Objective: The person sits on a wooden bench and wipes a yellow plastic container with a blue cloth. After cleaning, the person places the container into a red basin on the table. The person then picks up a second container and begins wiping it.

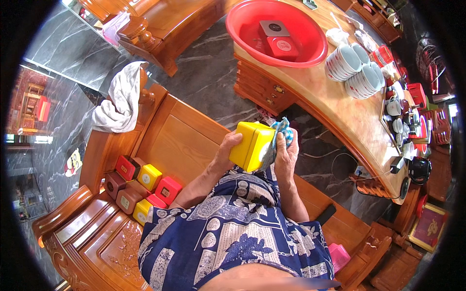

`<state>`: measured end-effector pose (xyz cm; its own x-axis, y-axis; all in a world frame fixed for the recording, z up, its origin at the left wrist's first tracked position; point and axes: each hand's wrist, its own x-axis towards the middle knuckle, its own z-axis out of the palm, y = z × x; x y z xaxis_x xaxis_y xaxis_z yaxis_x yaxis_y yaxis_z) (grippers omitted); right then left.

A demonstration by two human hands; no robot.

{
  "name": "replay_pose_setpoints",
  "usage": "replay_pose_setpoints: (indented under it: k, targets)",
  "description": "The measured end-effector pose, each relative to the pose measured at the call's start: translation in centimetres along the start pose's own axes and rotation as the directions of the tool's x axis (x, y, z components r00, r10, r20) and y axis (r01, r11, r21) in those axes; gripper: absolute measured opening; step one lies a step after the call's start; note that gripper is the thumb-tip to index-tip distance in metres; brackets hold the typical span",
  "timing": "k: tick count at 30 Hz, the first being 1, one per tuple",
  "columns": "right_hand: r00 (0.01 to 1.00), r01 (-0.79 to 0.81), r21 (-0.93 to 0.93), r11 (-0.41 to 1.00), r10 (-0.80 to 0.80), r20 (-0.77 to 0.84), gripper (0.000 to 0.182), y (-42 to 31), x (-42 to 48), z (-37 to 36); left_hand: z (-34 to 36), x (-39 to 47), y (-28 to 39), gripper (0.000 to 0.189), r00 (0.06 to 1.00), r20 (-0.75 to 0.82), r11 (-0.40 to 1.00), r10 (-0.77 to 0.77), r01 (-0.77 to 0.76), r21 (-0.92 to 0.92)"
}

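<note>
My left hand (226, 148) grips one side of a yellow box (247, 142) with a lid seam, held up over my lap. In my right hand (285, 154) is a bunched blue-and-white cloth (282, 131), pressed against the box's opposite side, where a pale round label partly shows. To my left on the wooden bench (185, 140) sit several boxes in red, yellow and brown, among them a red box (169, 190), a brown box (129, 200) and another yellow box (149, 177).
A red plastic basin (240, 34) on the curved table (309, 83) holds a silver-topped box (274, 28) and a red box (282, 47). Right of it stand stacked bowls (344, 62) and a tea set (395, 107). A white cloth (122, 98) drapes over the bench arm. A pink basket (338, 256) lies at right.
</note>
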<state>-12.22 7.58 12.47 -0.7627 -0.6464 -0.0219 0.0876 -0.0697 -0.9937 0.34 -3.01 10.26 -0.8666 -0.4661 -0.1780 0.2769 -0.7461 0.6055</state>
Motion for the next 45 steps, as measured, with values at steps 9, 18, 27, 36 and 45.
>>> replay_pose_setpoints:
  k: [9,18,27,36,45]
  targets:
    - [1.0,-0.007,0.008,1.0,0.007,-0.015,0.025,2.0,-0.2,0.2,0.6,0.1,-0.6,0.063,0.998,-0.037,0.998,0.04,-0.039,0.042]
    - [0.993,0.118,-0.268,0.956,-0.121,0.005,0.033,0.4,-2.2,1.4,1.7,0.6,-0.4,0.058,0.974,-0.096,0.976,0.205,-0.197,0.094]
    - [0.981,0.195,-0.329,0.924,-0.179,0.077,0.045,0.0,-3.9,1.7,1.5,1.0,0.2,0.062,0.972,-0.088,0.976,0.216,-0.215,0.031]
    - [0.992,0.124,-0.239,0.963,-0.121,0.026,0.043,0.4,-2.6,1.4,1.0,0.6,0.4,0.06,0.989,-0.062,0.99,0.134,-0.131,0.042]
    - [1.0,0.009,0.008,1.0,-0.009,-0.03,0.023,1.5,0.2,0.5,1.1,0.3,-0.1,0.061,0.993,-0.101,0.998,0.052,-0.055,-0.027]
